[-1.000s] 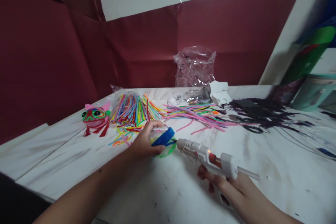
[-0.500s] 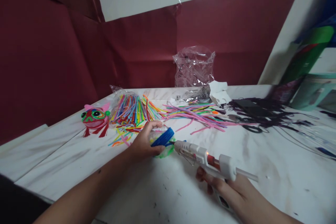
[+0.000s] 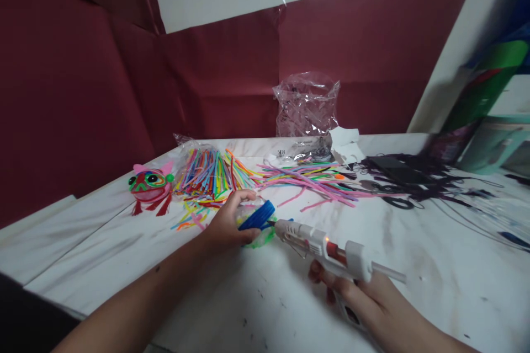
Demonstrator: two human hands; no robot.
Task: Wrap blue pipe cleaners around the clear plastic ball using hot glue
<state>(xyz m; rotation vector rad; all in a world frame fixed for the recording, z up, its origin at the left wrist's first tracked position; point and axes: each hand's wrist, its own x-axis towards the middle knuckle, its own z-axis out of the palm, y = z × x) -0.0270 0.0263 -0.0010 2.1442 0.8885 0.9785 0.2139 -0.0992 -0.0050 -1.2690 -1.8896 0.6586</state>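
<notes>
Blue craft piece (image 3: 258,216) sits between hands (image 3: 227,226) (image 3: 359,293), gripped by the left.

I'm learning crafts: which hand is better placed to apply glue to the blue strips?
Probably the right hand: it holds the glue gun, pointed at the blue strips, while the left hand is busy holding them.

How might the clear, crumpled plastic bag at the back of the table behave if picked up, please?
The bag would probably flex, given its creased film. It's likely light for its size: the flat maroon sheet shows through.
</notes>
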